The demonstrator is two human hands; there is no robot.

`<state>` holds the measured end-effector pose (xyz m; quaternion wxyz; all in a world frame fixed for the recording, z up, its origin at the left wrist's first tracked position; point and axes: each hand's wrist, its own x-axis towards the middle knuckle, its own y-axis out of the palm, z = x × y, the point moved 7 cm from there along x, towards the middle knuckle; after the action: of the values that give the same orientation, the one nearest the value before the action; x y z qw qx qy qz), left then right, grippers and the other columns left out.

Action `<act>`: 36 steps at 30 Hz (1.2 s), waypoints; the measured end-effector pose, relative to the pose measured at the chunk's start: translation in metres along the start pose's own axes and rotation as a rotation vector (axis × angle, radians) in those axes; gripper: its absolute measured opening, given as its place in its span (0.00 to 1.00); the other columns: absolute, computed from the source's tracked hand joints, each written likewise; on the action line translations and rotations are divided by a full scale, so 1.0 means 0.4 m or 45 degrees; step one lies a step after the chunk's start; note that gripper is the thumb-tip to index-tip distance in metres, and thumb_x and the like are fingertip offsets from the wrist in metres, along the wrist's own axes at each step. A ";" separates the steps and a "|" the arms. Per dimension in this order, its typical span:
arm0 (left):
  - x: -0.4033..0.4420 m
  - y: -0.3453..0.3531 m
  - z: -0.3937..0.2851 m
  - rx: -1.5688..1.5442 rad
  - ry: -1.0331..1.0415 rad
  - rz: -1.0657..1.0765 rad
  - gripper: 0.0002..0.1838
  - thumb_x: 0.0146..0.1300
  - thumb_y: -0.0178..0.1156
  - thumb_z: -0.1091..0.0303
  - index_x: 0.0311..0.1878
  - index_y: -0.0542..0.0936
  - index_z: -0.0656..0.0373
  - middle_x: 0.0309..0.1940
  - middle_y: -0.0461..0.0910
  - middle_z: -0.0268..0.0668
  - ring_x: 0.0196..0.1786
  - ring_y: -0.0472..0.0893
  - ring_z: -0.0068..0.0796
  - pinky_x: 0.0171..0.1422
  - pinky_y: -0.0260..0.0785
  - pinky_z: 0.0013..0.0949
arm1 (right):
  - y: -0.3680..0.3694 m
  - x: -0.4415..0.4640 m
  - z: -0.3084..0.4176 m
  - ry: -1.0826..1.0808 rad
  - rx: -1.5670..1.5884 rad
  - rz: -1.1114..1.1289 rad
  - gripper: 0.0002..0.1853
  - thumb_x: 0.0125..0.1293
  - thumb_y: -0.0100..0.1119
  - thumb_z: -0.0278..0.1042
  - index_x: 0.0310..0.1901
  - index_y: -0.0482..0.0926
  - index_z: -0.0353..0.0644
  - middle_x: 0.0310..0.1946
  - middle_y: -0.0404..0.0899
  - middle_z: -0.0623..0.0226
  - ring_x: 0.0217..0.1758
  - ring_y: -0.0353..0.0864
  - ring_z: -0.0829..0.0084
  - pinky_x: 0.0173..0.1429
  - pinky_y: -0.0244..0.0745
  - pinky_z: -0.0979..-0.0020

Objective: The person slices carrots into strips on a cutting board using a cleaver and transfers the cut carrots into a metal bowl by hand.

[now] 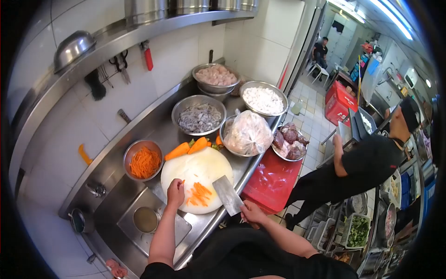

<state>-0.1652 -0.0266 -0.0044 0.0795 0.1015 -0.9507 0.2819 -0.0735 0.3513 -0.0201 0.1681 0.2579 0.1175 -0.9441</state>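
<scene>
- Far left on the worktop (104, 162), beyond the sink basin (124, 200), here's a steel bowl (126, 160) of shredded carrot (144, 162): a light, springy tangle, I'd say, best lifted by the rim.
- Now the left hand (175, 193), over the round board's (195, 162) left side, fingers drawn in, with a small orange piece, seemingly carrot, showing at the fingertips.
- Up at the board's far edge, peeled carrots (177, 151) lie side by side: stiff, probably slick when wet, so the thick middle is the place to grip.
- And on the board's near half, there they are, the carrot strips (200, 194), loosely fanned! Thin, light, likely bendy but able to snap; gather them in a loose pinch or slide something flat beneath.
- Across the board's right edge comes the cleaver (226, 194), broad blade angled up and left. It looks heavy at the front; the handle is the only safe hold.
- The right hand (253, 213) has that handle, fingers wrapped firmly round it, out past the worktop's front edge.
- Beyond, near that same edge, a knotted plastic bag (253, 135) bulges from a bowl: soft, sagging, surely slippery, wanting support underneath.
</scene>
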 end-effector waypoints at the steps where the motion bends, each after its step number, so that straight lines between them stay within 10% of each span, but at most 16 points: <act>1: -0.005 -0.006 0.005 -0.032 -0.022 -0.051 0.05 0.73 0.62 0.74 0.49 0.80 0.62 0.40 0.84 0.45 0.43 0.85 0.42 0.51 0.79 0.41 | -0.004 0.002 -0.002 0.015 0.002 -0.004 0.12 0.87 0.49 0.41 0.51 0.74 0.41 0.28 0.79 0.69 0.21 0.77 0.78 0.26 0.74 0.70; 16: -0.029 0.006 0.054 -0.162 -0.093 -0.331 0.04 0.68 0.65 0.75 0.44 0.80 0.59 0.31 0.86 0.36 0.32 0.86 0.27 0.42 0.80 0.33 | -0.030 0.005 0.002 0.037 -0.113 0.033 0.12 0.87 0.49 0.42 0.50 0.74 0.42 0.28 0.78 0.69 0.22 0.77 0.77 0.27 0.76 0.70; 36: -0.036 -0.009 0.009 -0.088 0.056 -0.267 0.04 0.64 0.68 0.77 0.41 0.85 0.62 0.40 0.86 0.40 0.39 0.87 0.34 0.46 0.81 0.35 | -0.022 0.001 -0.008 -0.026 -0.139 -0.007 0.13 0.87 0.49 0.41 0.48 0.74 0.40 0.27 0.78 0.69 0.22 0.78 0.77 0.28 0.77 0.69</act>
<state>-0.1509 -0.0293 -0.0086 0.1330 0.1914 -0.9421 0.2412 -0.0757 0.3601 -0.0220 0.1805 0.2385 0.1679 -0.9393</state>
